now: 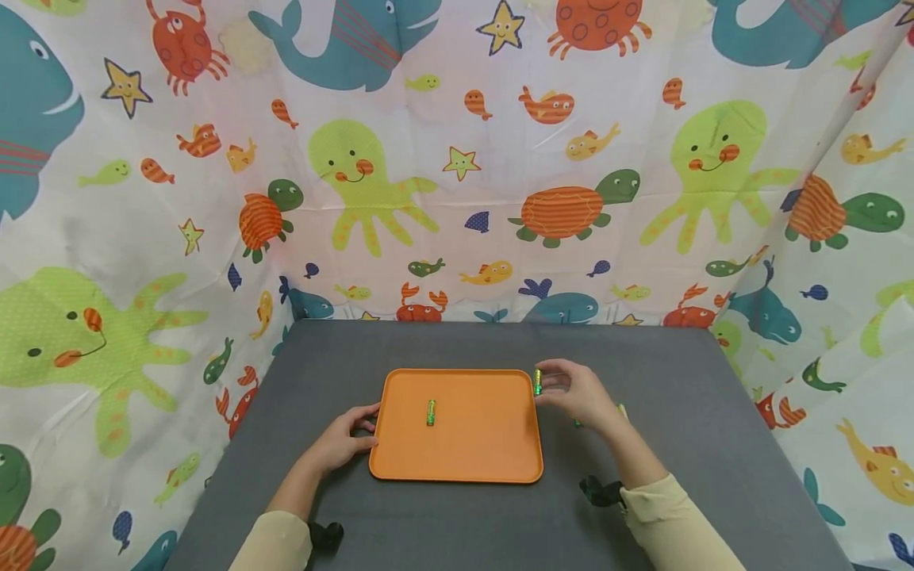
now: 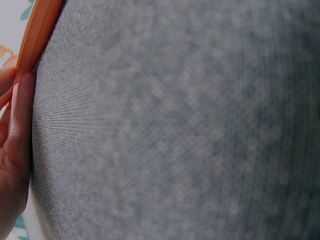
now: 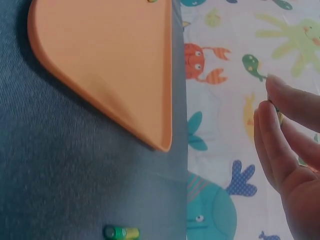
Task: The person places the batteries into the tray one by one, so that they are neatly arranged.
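An orange tray lies on the grey table, and my left hand holds its left edge. In the left wrist view the fingers meet the tray's rim. One green-and-yellow battery sits on the left part of the tray. My right hand pinches another battery upright between fingertips and thumb, just by the tray's right rim near its far corner. The right wrist view shows that hand with its battery mostly hidden by fingers.
More batteries lie on the grey table by my right forearm: one battery is partly covered by the wrist, another barely shows. The right wrist view has a battery on the table. A sea-animal curtain stands behind and at both sides.
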`<state>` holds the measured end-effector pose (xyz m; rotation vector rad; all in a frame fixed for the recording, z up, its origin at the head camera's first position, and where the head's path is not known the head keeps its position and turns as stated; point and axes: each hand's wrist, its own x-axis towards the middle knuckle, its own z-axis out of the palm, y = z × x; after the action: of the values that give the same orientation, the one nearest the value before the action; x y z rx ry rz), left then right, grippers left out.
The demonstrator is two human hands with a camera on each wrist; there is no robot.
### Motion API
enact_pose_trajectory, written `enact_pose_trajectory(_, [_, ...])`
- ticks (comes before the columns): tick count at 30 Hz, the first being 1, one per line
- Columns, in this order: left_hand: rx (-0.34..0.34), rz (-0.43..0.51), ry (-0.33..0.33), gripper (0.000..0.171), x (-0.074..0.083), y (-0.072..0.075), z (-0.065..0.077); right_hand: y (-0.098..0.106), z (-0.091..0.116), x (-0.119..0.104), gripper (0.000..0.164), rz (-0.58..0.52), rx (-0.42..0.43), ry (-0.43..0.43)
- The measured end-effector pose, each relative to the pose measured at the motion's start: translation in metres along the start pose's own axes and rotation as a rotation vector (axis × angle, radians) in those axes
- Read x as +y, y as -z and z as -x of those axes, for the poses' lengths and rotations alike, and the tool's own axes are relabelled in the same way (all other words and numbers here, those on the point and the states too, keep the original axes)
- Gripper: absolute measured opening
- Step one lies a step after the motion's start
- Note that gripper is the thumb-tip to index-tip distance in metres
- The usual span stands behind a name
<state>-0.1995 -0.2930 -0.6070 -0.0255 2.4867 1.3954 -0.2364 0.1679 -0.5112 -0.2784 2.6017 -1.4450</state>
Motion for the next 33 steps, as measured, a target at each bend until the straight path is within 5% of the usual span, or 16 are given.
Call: enact_pose_trajectory(33, [-0.012,-0.009,0.009,0.066,-0.004,0.002,-0.003,-0.052,-0.022,-0.026,0.052,-0.074,-0.058,-0.003])
